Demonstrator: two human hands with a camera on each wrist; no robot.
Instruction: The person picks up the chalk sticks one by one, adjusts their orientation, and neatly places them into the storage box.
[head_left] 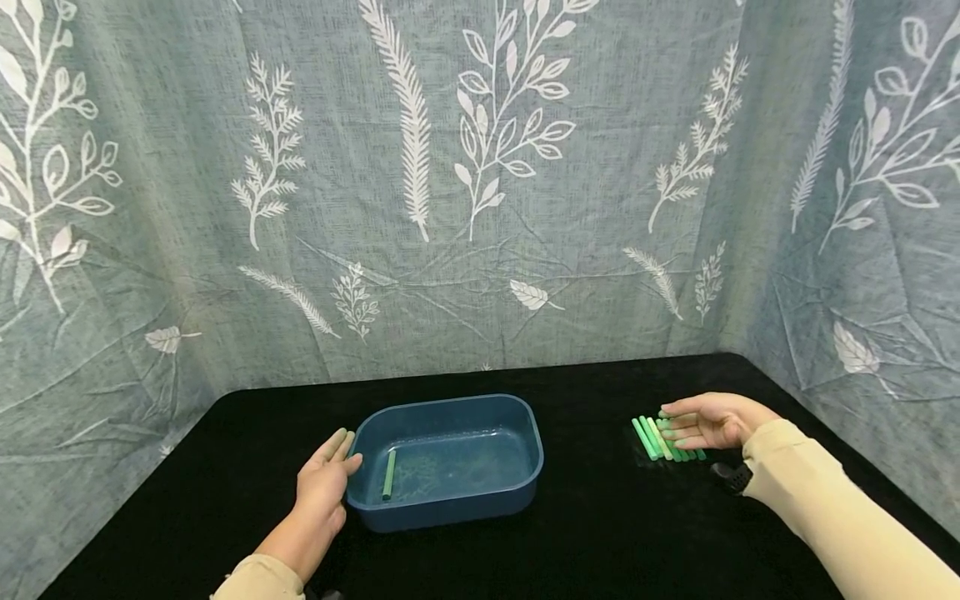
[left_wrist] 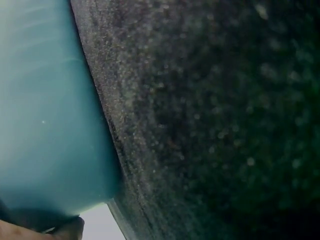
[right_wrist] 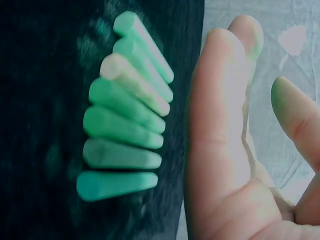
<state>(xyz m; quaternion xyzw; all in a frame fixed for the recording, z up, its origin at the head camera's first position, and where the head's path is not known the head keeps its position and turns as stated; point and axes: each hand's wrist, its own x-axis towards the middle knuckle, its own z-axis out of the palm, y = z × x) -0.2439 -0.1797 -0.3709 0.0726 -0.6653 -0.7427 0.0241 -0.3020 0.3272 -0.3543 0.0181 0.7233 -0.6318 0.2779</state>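
A blue plastic tub (head_left: 450,508) stands left of the middle of the table, and one green chalk stick (head_left: 388,475) lies inside it near its left end. My left hand (head_left: 322,483) is against the tub's left side, fingers straight and thumb at the rim. In the left wrist view, the tub's outer wall (left_wrist: 55,125) fills the left. To the right, several green chalk sticks (right_wrist: 125,127), one paler and yellowish, lie side by side in a row. Above them is my right hand (head_left: 716,421), fingers extended, thumb apart, nothing held. Green dust marks its fingertips (right_wrist: 282,97).
A black cloth (head_left: 600,533) covers the table. Grey-green curtains (head_left: 337,208) with white leaf prints hang behind and on both sides. Pale green dust marks the tub's floor (head_left: 465,471). A small black device (head_left: 731,477) sits under the right wrist.
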